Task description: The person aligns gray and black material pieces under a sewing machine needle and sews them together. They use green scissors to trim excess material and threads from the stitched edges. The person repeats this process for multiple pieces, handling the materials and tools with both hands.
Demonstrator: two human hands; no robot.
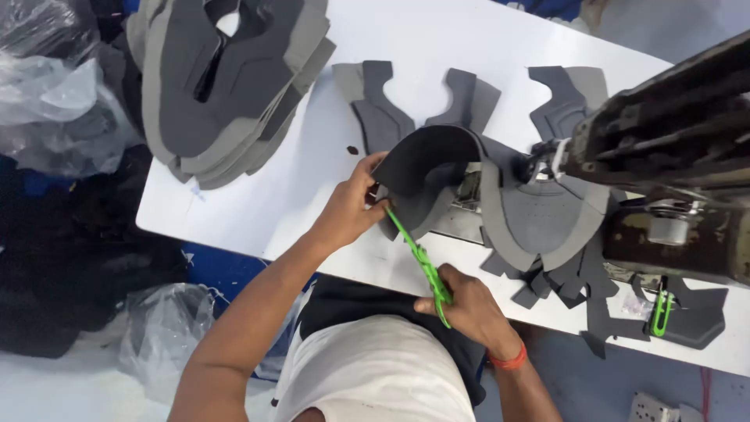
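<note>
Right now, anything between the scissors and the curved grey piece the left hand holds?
Nothing visible. The green scissors in the right hand reach the edge of the curved grey piece beside the left hand.

A footwear stitching workshop, seen from above. An industrial sewing machine with a dark, worn metal head [672,133] stands on a white laminate worktable [258,187]; a tall stack of die-cut grey fabric-and-foam shoe upper panels [226,86] lies at the far corner, with loose cut grey panels [375,109] spread beside it (all alike in outline). Crumpled clear plastic bags [55,86] crowd the floor alongside
</note>
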